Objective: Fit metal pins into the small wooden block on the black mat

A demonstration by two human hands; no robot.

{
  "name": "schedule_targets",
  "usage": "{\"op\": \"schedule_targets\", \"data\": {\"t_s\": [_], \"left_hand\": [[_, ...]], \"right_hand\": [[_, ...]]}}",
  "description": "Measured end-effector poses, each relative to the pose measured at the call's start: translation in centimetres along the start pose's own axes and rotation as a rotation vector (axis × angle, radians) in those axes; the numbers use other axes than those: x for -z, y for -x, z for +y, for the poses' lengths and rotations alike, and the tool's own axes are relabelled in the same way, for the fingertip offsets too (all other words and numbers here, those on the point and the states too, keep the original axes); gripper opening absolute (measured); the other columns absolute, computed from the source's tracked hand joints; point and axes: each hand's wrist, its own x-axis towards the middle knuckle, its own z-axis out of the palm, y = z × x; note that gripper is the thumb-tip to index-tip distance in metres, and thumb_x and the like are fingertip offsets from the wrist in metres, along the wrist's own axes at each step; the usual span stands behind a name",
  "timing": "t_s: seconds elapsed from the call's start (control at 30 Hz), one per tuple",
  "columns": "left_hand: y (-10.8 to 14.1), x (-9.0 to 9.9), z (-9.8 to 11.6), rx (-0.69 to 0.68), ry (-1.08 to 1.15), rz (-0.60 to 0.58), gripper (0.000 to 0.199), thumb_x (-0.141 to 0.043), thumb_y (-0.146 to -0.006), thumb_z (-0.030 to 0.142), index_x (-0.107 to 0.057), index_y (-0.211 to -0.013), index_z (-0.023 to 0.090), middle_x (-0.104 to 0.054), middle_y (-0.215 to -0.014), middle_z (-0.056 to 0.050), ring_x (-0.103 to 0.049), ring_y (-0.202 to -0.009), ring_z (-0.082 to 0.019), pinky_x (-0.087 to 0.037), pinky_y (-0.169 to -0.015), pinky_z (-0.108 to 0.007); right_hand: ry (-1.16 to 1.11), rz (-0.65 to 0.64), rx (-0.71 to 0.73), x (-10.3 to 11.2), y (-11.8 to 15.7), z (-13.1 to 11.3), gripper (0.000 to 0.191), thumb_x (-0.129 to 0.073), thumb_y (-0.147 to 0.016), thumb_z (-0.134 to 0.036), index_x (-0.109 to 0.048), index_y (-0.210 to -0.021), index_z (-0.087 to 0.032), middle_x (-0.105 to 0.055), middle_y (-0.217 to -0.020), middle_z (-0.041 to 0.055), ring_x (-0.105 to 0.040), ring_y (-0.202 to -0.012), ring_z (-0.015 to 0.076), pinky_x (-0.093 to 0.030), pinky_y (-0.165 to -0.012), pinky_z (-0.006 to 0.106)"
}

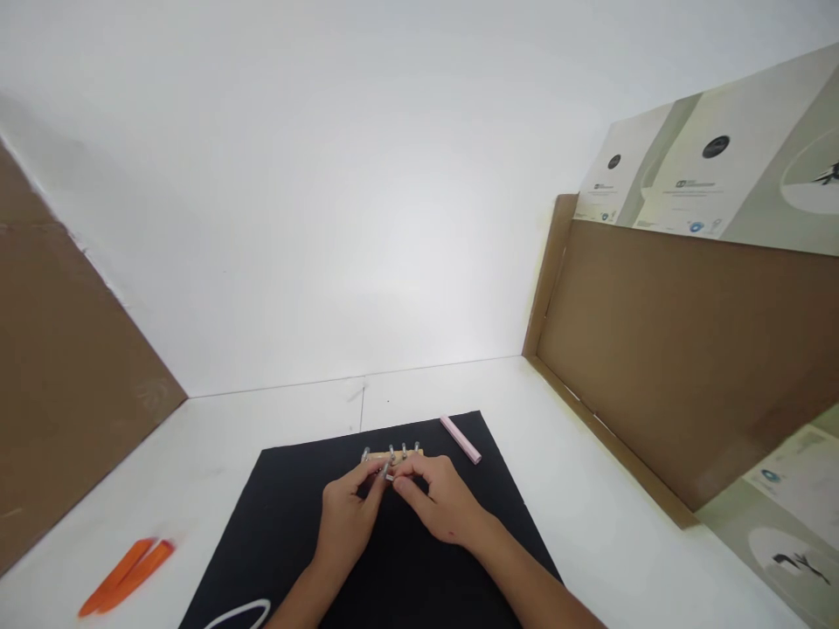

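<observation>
A small light wooden block (396, 455) lies on the black mat (294, 498), with several small metal pieces standing along its far edge. In front of it my left hand (350, 514) pinches a small silvery piece (385, 469) between thumb and fingertips. My right hand (440, 500) meets it from the right, its thumb and index finger closed on a small whitish piece (390, 478). The two hands' fingertips nearly touch, and they hide the near side of the block.
A pink stick (461, 439) lies at the mat's far right. Two orange strips (126, 578) are on the white table (226, 437) at left. A white loop (239, 614) shows at the near edge. Cardboard panels (688, 349) stand on both sides.
</observation>
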Motion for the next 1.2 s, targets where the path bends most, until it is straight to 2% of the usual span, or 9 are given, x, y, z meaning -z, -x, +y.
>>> {"op": "schedule_targets", "data": {"t_s": [0.23,0.47,0.67,0.87,1.2], "left_hand": [[0.2,0.0,0.0,-0.081,-0.036,-0.016,0.018,-0.059,-0.088,0.029,-0.075,-0.096,0.025,-0.078,-0.092,0.000,-0.074,-0.083,-0.019,-0.059,-0.076,-0.026],[0.2,0.0,0.3,-0.055,-0.009,-0.030,0.019,-0.058,-0.089,0.029,-0.075,-0.098,0.024,-0.078,-0.093,0.000,-0.074,-0.082,-0.018,-0.059,-0.075,-0.025],[0.1,0.1,0.9,0.001,0.057,-0.041,0.022,-0.059,-0.088,0.030,-0.075,-0.103,0.025,-0.078,-0.098,-0.001,-0.074,-0.081,-0.019,-0.060,-0.075,-0.027],[0.1,0.2,0.6,0.025,0.056,-0.005,0.022,-0.060,-0.087,0.030,-0.075,-0.103,0.024,-0.078,-0.098,-0.001,-0.074,-0.083,-0.019,-0.060,-0.075,-0.027],[0.1,0.0,0.9,0.030,0.089,-0.041,0.023,-0.059,-0.089,0.032,-0.075,-0.104,0.023,-0.078,-0.098,-0.002,-0.074,-0.080,-0.018,-0.059,-0.075,-0.027]], "right_hand": [[-0.027,0.069,-0.024,-0.4,-0.1,0.5,0.019,-0.050,-0.094,-0.026,-0.066,-0.084,-0.020,-0.070,-0.078,0.0005,-0.063,-0.072,0.0147,-0.046,-0.069,0.026],[-0.260,0.086,-0.086,-0.8,-0.1,1.0,0.022,-0.049,-0.096,-0.033,-0.063,-0.090,-0.018,-0.072,-0.082,0.0034,-0.070,-0.079,0.0162,-0.052,-0.076,0.028],[-0.175,0.071,-0.063,-0.6,-0.1,0.6,0.021,-0.050,-0.095,-0.032,-0.065,-0.089,-0.018,-0.072,-0.084,0.0041,-0.067,-0.079,0.0167,-0.051,-0.076,0.029],[-0.109,0.056,-0.011,-0.5,0.0,0.3,0.017,-0.052,-0.092,-0.027,-0.066,-0.084,-0.020,-0.068,-0.080,0.0008,-0.061,-0.074,0.0151,-0.047,-0.073,0.028],[-0.207,0.072,-0.054,-0.6,-0.1,0.5,0.021,-0.051,-0.094,-0.031,-0.066,-0.088,-0.018,-0.071,-0.079,0.0027,-0.066,-0.075,0.0156,-0.049,-0.072,0.027]]}}
